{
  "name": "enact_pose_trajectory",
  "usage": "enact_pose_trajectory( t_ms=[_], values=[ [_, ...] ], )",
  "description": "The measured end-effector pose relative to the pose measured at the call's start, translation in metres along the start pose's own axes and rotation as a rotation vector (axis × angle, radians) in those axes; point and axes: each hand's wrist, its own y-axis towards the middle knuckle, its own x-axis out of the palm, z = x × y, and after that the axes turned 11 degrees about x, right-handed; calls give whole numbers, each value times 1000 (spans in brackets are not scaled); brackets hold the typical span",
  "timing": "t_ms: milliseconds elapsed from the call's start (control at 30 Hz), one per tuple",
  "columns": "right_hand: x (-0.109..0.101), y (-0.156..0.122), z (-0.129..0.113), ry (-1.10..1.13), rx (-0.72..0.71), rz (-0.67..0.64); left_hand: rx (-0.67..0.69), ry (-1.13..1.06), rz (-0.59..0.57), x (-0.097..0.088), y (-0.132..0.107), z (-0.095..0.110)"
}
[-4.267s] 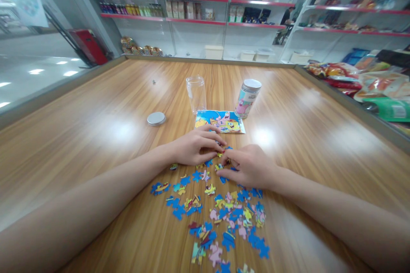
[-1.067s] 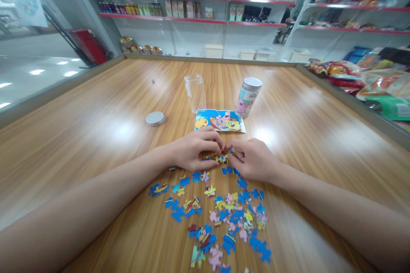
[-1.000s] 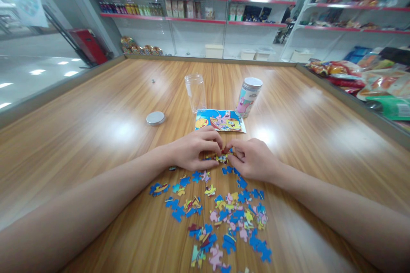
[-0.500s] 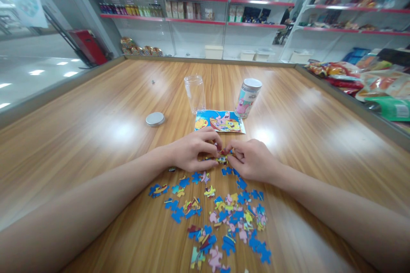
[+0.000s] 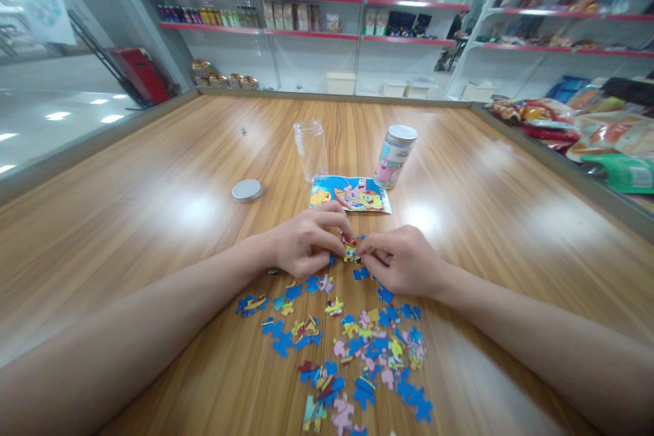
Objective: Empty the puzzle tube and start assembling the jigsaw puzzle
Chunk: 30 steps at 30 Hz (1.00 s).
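Note:
Several joined puzzle pieces [image 5: 350, 252], yellow with red and white, lie on the table between my two hands. My left hand [image 5: 311, 240] has curved fingers, with the fingertips pressing on the left side of these pieces. From the right, my right hand [image 5: 406, 259] pinches thumb and forefinger at their edge; its other fingers are curled in. Nearer to me is a spread of loose puzzle pieces [image 5: 375, 344], blue, pink and yellow. Just beyond my hands lies a cartoon picture sheet [image 5: 352, 193], partly covered by my left fingers.
Behind the sheet stand a clear open jar [image 5: 311, 153] and a lidded jar with a pink label [image 5: 395, 158]. A silver lid [image 5: 247, 190] lies to the left. The table's raised rim [image 5: 337, 99] borders stocked shelves; packaged goods [image 5: 587, 126] are at the right.
The left thumb and fingers have drawn back slightly to the left, showing more of the yellow pieces. My right hand has shifted a little; the loose pieces have stayed put.

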Motion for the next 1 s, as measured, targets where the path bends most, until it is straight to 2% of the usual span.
enact_pose_trajectory(
  t_ms=[367,533,700,833,1000],
  values=[
    [0,2,-2,-17,-2,-11,-2,-47,-5,2,-3,-3],
    [-1,1,-2,-9,-16,58,-4,-49,-13,1,-2,-3],
    [-1,1,1,-28,-41,4,-1,-58,-2,1,-3,-3],
    [-4,1,3,26,-69,32,10,-67,6,2,-3,-3],
    [-9,0,3,97,-212,-109,17,-81,4,2,-4,-4]
  ],
)
